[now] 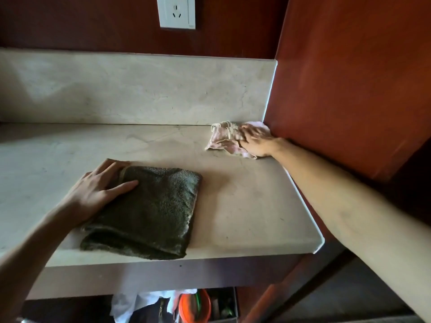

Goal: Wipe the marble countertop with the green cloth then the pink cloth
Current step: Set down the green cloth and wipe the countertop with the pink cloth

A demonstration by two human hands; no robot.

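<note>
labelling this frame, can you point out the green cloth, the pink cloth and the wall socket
green cloth (pixel 154 206), head view, middle of its folded top
pink cloth (pixel 224 138), head view, crumpled left part
wall socket (pixel 176 10), head view, white faceplate

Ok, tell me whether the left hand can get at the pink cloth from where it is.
Probably not without moving: the left hand lies on the green cloth, and the right hand already covers the pink cloth.

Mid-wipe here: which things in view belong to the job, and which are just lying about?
Job:
green cloth, under left hand
pink cloth, under right hand
marble countertop

Lying about:
wall socket
orange container and white cloth below the counter
</note>
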